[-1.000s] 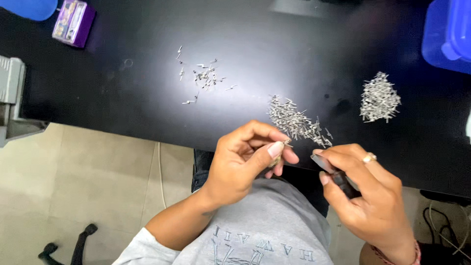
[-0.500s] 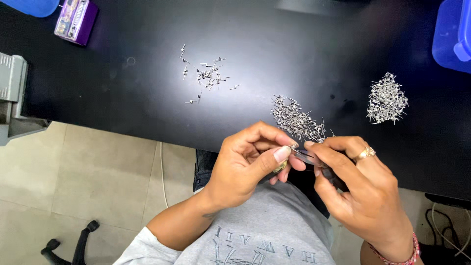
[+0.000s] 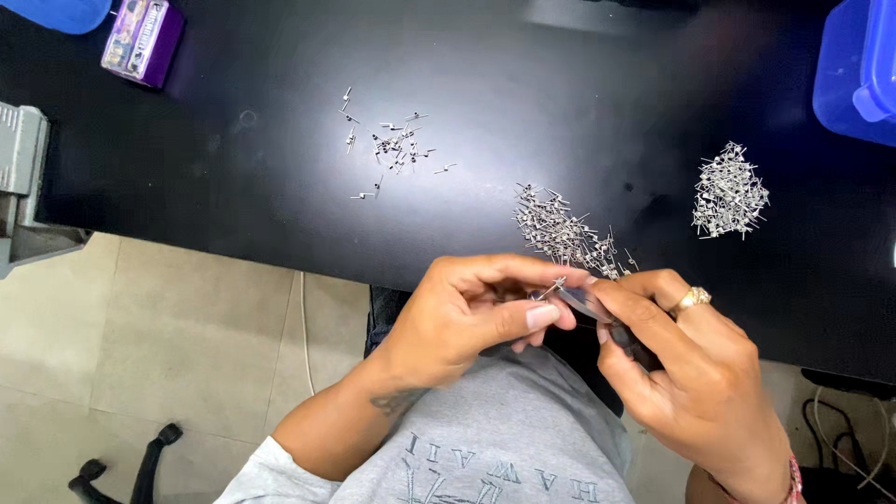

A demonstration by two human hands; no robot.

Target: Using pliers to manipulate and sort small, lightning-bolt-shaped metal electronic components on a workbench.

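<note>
1. Left hand (image 3: 467, 317): fingers curled in, thumb and forefinger pinched narrowly on a small metal pin (image 3: 553, 287). The thumb lies flat, its nail pointing to 3 o'clock.
2. Pin: held in the air just off the near edge of the table (image 3: 280, 205), at 6 o'clock from the middle pile (image 3: 565, 233). Its tip meets the tool.
3. Right hand (image 3: 695, 373): closed around a dark slim tool (image 3: 597, 313), likely pliers or tweezers; a ring (image 3: 692, 300) sits on one finger. The tool's nose points to 10 o'clock and touches the pin. How far the tool's tips stand apart cannot be told.
4. The two hands meet fingertip to fingertip, over the lap and a grey shirt (image 3: 504, 448).
5. Middle pile: loose pins on the black table, just at 12 o'clock from the hands.
6. Right pile (image 3: 730, 191): a tighter heap, at 2 o'clock from the hands, well apart from the middle pile.
7. Scattered pins (image 3: 392, 145): a thin spread at 11 o'clock from the hands.
8. Purple box (image 3: 142, 39): far left corner of the table, at 10 o'clock.
9. Blue bin (image 3: 854, 70): far right corner, at 2 o'clock, beyond the right pile.
</note>
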